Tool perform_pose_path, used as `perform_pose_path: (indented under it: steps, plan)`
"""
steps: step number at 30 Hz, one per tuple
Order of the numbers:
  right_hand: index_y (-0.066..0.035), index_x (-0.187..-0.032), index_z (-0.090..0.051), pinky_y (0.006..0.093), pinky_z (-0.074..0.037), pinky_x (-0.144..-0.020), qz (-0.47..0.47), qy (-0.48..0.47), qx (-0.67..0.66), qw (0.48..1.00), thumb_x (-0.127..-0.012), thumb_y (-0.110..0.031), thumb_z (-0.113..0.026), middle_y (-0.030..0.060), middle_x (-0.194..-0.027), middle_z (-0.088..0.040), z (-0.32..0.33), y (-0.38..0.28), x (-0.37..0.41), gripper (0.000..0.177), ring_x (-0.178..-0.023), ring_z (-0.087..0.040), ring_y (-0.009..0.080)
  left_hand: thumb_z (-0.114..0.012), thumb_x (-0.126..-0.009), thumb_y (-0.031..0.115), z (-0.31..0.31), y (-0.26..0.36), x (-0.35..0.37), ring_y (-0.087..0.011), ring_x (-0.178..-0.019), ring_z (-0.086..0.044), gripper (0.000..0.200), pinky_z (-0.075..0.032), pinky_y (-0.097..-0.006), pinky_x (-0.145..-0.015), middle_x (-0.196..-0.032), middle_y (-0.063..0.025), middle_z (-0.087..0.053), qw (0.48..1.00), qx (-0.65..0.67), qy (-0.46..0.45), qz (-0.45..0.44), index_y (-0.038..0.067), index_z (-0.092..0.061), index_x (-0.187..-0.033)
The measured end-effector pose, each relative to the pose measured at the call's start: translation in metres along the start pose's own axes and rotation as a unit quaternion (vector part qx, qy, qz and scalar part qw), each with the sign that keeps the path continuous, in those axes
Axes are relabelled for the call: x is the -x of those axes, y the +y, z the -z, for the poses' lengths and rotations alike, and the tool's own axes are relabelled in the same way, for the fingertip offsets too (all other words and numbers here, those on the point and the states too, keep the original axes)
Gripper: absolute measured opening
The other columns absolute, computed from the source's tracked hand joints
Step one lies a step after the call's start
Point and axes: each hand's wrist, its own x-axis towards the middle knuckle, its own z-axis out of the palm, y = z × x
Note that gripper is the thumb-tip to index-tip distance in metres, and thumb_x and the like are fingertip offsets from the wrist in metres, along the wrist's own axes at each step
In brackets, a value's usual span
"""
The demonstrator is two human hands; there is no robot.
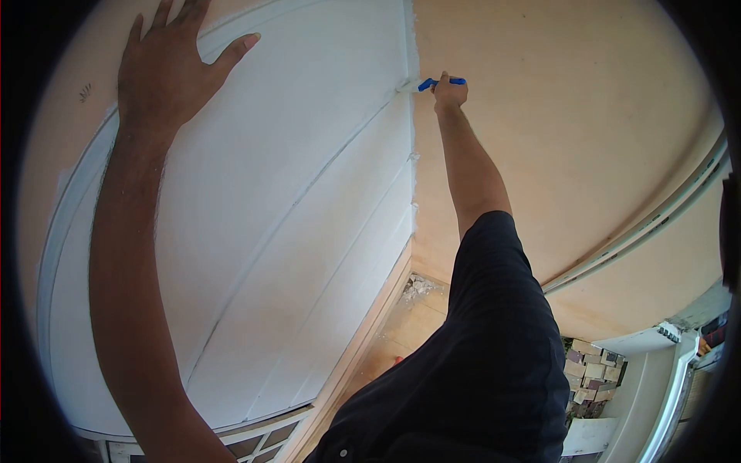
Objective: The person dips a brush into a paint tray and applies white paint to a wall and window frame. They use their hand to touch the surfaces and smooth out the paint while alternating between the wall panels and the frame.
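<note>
Rubble point(419, 285) lies in the floor corner, stacked tiles point(590, 378) sit at the lower right, and a black sleeve point(494, 347) blocks much of the lower view. The white panel point(293, 193) meets the peach wall point(556, 139) at a vertical seam. There the right hand point(450, 92), fingers closed around a blue-handled brush point(424, 83), holds the bristles against the panel's edge. The left hand point(166, 65) presses flat on the panel (fingers spread open), well apart from the brush.

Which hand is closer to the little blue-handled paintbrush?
Right. The right hand grips the blue-handled paintbrush; the left hand lies flat on the white painted wall, far off to the brush's left.
</note>
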Motion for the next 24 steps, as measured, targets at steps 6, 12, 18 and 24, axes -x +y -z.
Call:
perform_pose_path:
  steps: [6, 12, 18, 24]
  plan:
    - [0.006, -0.101, -0.060, 0.0318, -0.062, -0.049, -0.008, 0.000, -0.069, 0.998, -0.097, -0.013, -0.072, 0.0165, -0.090, -0.068, -0.021, -0.014, -0.011, 0.024, -0.060, -0.068, 0.0224, -0.059, -0.093, 0.070, 0.034, 0.014, 0.001, -0.0275, -0.155, -0.031, 0.093, -0.015, -0.0434, -0.131, -0.162, -0.0130, -0.043, 0.990, 0.038, -0.114, 0.070, 0.003, -0.043, -0.155]
    - [0.008, -0.103, -0.059, 0.0326, -0.064, -0.050, -0.004, -0.008, -0.085, 0.996, -0.097, -0.012, -0.072, 0.0180, -0.095, -0.069, -0.046, -0.080, -0.005, 0.024, -0.059, -0.069, 0.0233, -0.056, -0.094, 0.069, -0.014, 0.021, 0.008, -0.0254, -0.156, -0.029, 0.092, -0.014, -0.0431, -0.132, -0.163, -0.0121, -0.041, 0.993, -0.105, 0.013, 0.060, 0.003, -0.042, -0.156]
    - [0.008, -0.109, -0.057, 0.0326, -0.065, -0.051, 0.005, 0.005, -0.137, 0.991, -0.097, -0.012, -0.071, 0.0192, -0.099, -0.070, -0.074, -0.132, -0.004, 0.027, -0.061, -0.071, 0.0245, -0.059, -0.094, 0.070, 0.000, 0.002, 0.003, -0.0255, -0.150, -0.041, 0.082, -0.026, -0.0488, -0.127, -0.155, -0.0062, -0.054, 1.000, 0.023, 0.005, 0.004, 0.014, -0.051, -0.153]
    - [0.009, -0.112, -0.053, 0.0302, -0.064, -0.057, 0.004, -0.018, -0.226, 0.974, -0.100, -0.013, -0.065, 0.0178, -0.097, -0.069, -0.099, -0.178, -0.012, 0.027, -0.063, -0.070, 0.0238, -0.060, -0.093, 0.070, -0.002, 0.002, 0.006, -0.0251, -0.150, -0.042, 0.082, -0.026, -0.0491, -0.127, -0.155, -0.0057, -0.054, 1.000, 0.023, 0.007, 0.006, 0.014, -0.052, -0.152]
